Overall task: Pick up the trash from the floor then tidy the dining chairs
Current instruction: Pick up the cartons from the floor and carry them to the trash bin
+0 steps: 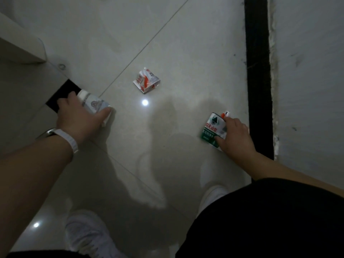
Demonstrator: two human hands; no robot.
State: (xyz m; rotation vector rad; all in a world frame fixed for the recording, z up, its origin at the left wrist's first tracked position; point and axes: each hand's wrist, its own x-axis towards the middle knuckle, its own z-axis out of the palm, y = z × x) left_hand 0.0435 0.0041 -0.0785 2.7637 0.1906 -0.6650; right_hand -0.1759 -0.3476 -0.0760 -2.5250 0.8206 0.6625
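Grips white-capped plastic bottle in left hand, crumpled green-and-white wrapper in right hand; likely light, crushable, best pinched at edges.

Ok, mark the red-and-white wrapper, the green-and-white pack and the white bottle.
red-and-white wrapper (146, 81), head view, its printed middle.
green-and-white pack (211, 129), head view, its red-lettered band.
white bottle (94, 104), head view, its label below the cap.

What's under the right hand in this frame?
A green and white wrapper on the floor tile; the right hand grips it with thumb and fingers. Its edge beneath the palm, and anything else there, is covered.
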